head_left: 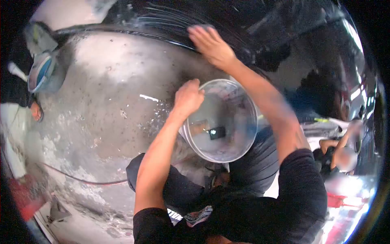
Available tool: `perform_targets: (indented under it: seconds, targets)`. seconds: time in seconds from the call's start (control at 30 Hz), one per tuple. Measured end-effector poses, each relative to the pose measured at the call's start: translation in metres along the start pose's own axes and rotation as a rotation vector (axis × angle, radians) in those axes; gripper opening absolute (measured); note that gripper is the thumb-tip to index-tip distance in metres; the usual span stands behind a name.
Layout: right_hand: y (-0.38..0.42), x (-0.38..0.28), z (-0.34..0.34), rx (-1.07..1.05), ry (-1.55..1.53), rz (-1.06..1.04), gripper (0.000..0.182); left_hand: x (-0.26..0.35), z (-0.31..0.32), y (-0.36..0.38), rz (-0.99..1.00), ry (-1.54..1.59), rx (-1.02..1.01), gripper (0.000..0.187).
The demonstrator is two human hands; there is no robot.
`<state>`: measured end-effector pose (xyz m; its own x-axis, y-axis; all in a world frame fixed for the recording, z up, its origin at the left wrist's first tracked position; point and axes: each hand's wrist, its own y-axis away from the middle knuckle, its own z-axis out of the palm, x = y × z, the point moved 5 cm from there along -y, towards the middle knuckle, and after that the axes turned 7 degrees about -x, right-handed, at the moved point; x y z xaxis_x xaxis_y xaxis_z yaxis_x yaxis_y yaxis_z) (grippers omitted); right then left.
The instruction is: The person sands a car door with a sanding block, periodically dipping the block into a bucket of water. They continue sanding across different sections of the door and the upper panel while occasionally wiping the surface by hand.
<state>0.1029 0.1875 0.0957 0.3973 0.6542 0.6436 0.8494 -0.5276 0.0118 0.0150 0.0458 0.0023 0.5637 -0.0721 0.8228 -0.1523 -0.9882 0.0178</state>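
My left hand (188,99) grips the near-left rim of a whitish plastic bucket (256,112), its fingers curled over the edge. Cloudy liquid lies inside the bucket, with reflections on its surface. The bucket is between my bent legs. My right hand (212,48) reaches past the bucket and lies flat with fingers stretched against a wet, glossy black car panel (162,18). Streaks of water run along the panel beside my fingertips. Whether something thin lies under the palm is hidden.
On the left, a person in dark clothes stands by another bucket (40,73) with a blue inside. A thin red hose (89,181) crosses the wet concrete floor (101,118). At the right, another person's arms (339,148) show beside the dark shiny bodywork.
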Motion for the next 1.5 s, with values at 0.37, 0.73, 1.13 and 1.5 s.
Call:
perform_targets:
  seconds: [0.37,0.73,1.13,1.5]
  targets:
    - [0.188,-0.106,-0.010,-0.256,-0.808,0.257,0.032,0.014,-0.009,-0.002,-0.133,-0.116,-0.130,0.038]
    - [0.167,-0.241,0.101,-0.866,-0.914,-0.046,0.027,0.003,-0.003,-0.001,0.012,-0.076,-0.014,0.036]
    - [0.137,-0.040,-0.004,-0.164,-2.427,0.702,0.031,0.006,-0.037,-0.011,0.140,1.062,-0.022,0.089]
    - [0.070,-0.029,-0.005,0.025,-1.832,0.450,0.036,-0.008,-0.045,-0.012,-0.074,1.560,-0.032,0.048]
